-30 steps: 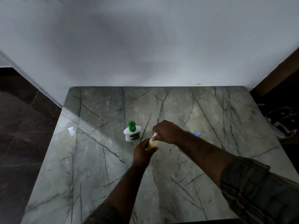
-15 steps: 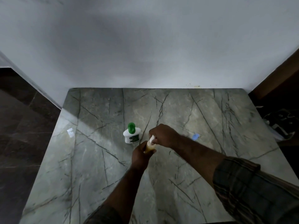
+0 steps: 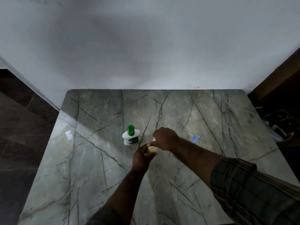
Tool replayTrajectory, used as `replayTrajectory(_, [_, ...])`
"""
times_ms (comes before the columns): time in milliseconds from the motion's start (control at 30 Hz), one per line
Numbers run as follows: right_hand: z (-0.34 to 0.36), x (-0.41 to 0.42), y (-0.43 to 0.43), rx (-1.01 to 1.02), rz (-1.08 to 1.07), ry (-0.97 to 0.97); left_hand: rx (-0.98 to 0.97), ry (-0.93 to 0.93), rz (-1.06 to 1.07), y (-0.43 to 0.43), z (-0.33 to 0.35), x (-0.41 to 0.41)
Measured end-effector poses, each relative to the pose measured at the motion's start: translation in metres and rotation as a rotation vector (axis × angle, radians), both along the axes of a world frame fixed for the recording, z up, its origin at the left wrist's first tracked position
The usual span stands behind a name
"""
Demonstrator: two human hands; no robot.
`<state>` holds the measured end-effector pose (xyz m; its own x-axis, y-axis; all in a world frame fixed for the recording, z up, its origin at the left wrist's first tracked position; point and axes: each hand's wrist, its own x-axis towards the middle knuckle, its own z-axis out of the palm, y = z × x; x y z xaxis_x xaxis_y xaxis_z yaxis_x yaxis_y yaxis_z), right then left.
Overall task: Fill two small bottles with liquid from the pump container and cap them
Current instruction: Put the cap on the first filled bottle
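Small bottle (image 3: 151, 151), position and condition? asks the first inspector

Second inspector: It sits inside the curled fingers of the left hand (image 3: 141, 157), which wrap its lower body. Only the upper part, yellowish, shows above those fingers. I cannot tell whether its base touches the table (image 3: 97, 176).

First inspector: And the right hand (image 3: 165, 138)?

Second inspector: It is directly above the left fingers, knuckles up. Its fingers are curled down round a white cap (image 3: 153, 139) at the bottle's top. Only a sliver of the cap shows beneath them. The spot is blurred, so I cannot tell whether the cap is seated on the neck.

First inspector: Pump container (image 3: 131, 137)?

Second inspector: It stands upright on the table, just beyond and to the left of the left fingers, near them but apart. It has a white body, a green pump head and a dark label facing the camera.

First inspector: Other items on the surface?

Second inspector: A small blue piece (image 3: 195, 138) lies to the right of the right fingers, past the wrist, well apart from the bottle. A small white piece (image 3: 69, 134) lies far to the left of the left fingers, near the table's edge. Both are too small to identify. A checked sleeve (image 3: 251, 189) covers the right arm above the forearm
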<state>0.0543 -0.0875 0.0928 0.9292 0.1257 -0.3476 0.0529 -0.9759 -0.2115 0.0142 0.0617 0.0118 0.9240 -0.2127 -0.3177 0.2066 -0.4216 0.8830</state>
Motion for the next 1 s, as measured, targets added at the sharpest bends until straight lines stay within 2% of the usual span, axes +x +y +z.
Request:
replayTrajectory(67, [0.002, -0.003, -0.001, 0.074, -0.002, 0.011, -0.003, 0.012, -0.009, -0.001, -0.001, 0.0])
replayTrajectory(167, [0.001, -0.004, -0.003, 0.174, 0.131, 0.051, 0.004, 0.019, 0.002, -0.002, 0.0, 0.002])
replayTrajectory(267, [0.003, -0.001, -0.001, 0.063, 0.077, 0.004, -0.008, -0.022, -0.002, -0.003, 0.0, 0.001])
replayTrajectory(333, [0.002, -0.001, -0.003, 0.009, 0.023, 0.048, -0.018, -0.037, -0.012, -0.003, 0.0, 0.001])
replayTrajectory(400, [0.004, -0.003, -0.005, 0.097, 0.051, 0.096, -0.012, -0.028, -0.014, -0.002, -0.001, 0.002])
replayTrajectory(500, [0.002, -0.003, -0.01, 0.181, 0.154, 0.059, 0.017, -0.035, -0.012, -0.002, -0.002, 0.003])
replayTrajectory(700, [-0.01, -0.002, -0.007, -0.034, -0.07, -0.068, 0.009, -0.055, -0.027, -0.006, 0.001, 0.003])
replayTrajectory(767, [-0.008, -0.004, -0.009, 0.044, -0.102, -0.021, 0.015, -0.056, -0.03, -0.005, -0.001, 0.005])
replayTrajectory(867, [0.001, -0.006, -0.013, 0.215, 0.073, 0.063, 0.041, -0.03, -0.03, -0.004, -0.002, 0.008])
replayTrajectory(933, [0.005, -0.006, -0.012, 0.218, 0.135, 0.034, 0.051, -0.02, -0.023, -0.005, -0.002, 0.008])
replayTrajectory(1000, [0.007, -0.004, -0.01, 0.184, 0.091, 0.023, 0.055, -0.015, -0.042, -0.006, -0.003, 0.008])
